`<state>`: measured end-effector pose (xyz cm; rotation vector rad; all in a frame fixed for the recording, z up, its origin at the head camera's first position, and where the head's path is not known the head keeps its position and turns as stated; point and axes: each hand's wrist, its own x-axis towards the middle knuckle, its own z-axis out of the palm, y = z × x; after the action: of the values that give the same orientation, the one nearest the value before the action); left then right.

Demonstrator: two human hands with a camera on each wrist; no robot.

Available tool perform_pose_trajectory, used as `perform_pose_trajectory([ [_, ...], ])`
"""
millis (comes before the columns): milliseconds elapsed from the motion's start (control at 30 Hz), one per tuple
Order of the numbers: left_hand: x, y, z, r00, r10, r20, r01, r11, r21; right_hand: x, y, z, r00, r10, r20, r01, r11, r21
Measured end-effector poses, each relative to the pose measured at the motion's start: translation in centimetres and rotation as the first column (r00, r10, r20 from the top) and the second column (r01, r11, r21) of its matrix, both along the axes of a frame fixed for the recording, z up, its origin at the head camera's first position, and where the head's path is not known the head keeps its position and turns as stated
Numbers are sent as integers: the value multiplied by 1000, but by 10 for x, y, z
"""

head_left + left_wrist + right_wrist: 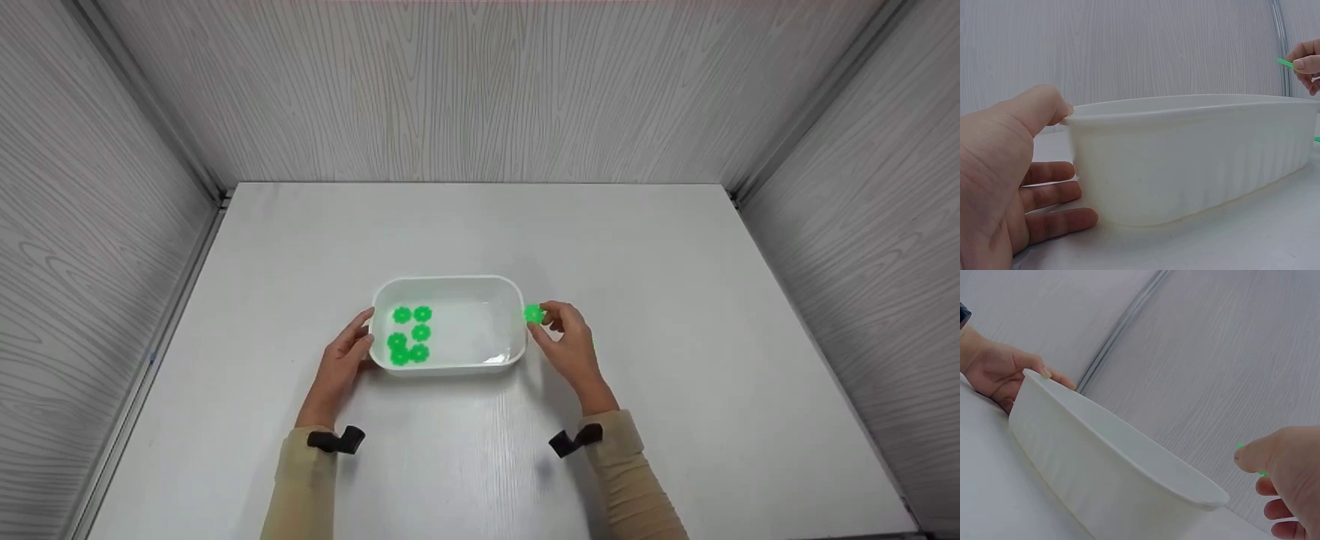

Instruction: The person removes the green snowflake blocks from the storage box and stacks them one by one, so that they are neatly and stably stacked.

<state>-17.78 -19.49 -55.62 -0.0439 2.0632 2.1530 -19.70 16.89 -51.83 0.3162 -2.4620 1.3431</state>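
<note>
A white plastic tub (472, 367) with rounded corners stands on the table. Several flat green flower-shaped pieces (421, 332) lie at the left end of its floor. My left hand (341, 367) holds the tub's left end; in the left wrist view the thumb hooks on the rim while the other fingers rest against the outer wall. Between thumb and forefinger, my right hand (570, 349) pinches another green flower piece (533, 313) at the tub's right rim. In the right wrist view the thumb mostly covers that piece.
A sliver of green (1318, 139) shows beyond the tub at the left wrist view's right edge, mostly cut off. The white table (480, 232) is bounded by wood-grain panels (480, 90) at the back and both sides. Black straps (336, 440) sit on both wrists.
</note>
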Motion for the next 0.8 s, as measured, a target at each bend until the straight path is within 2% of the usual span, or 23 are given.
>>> perform_pose_trajectory([
  [167,-5,-3,-16,1000,13,-13,-13,1000,2,1,12,-6,999,-33,-3,33,999,-34],
  [333,-5,-2,-19,999,27,-25,-27,1000,-11,3,26,-19,997,-73,-6,73,996,-44],
  [600,-5,-1,-16,999,29,-36,-29,999,-20,11,46,-35,989,-132,68,135,990,-38],
  [800,-1,1,-4,999,-1,-40,2,1000,16,13,64,-42,965,-203,167,216,975,-60],
])
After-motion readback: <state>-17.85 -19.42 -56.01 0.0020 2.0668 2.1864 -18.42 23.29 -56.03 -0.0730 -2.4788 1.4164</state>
